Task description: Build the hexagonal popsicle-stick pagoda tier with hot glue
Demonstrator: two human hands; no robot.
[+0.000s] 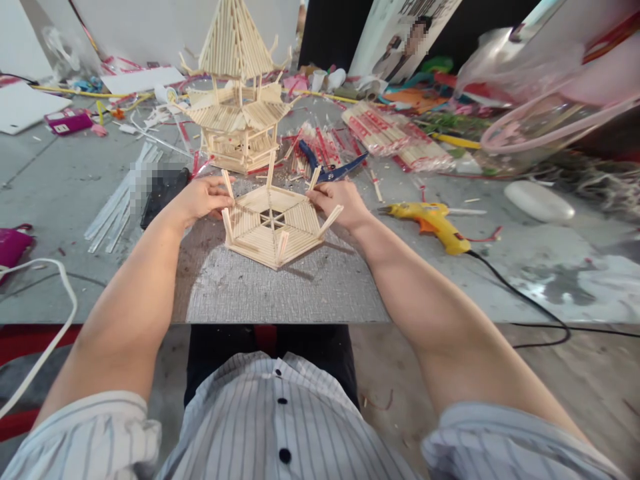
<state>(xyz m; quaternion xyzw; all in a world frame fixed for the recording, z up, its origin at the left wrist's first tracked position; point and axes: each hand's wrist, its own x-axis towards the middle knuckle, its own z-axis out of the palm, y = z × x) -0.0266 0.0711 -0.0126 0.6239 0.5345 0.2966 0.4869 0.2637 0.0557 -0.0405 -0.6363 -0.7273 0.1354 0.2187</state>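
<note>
A hexagonal roof piece point(250, 237) built of thin wooden sticks lies before me, with upright sticks at its corners and a small opening in the middle. My left hand point(205, 199) grips its left far corner, fingers closed around the edge by a post. On the opposite side, my right hand point(340, 200) pinches the right far corner near another post. Just behind it stands a tiered stick pagoda model point(240, 113) with a pointed roof. Blue-handled pliers point(340, 172) lie behind my right hand.
To the right lies a yellow glue gun point(430, 222) with a black cord. Clear glue sticks point(123, 200) and a dark phone-like object point(163, 193) are at left. Packaged chopsticks point(395, 137) sit behind, near a white oval object point(540, 201). The table's front edge is close to me.
</note>
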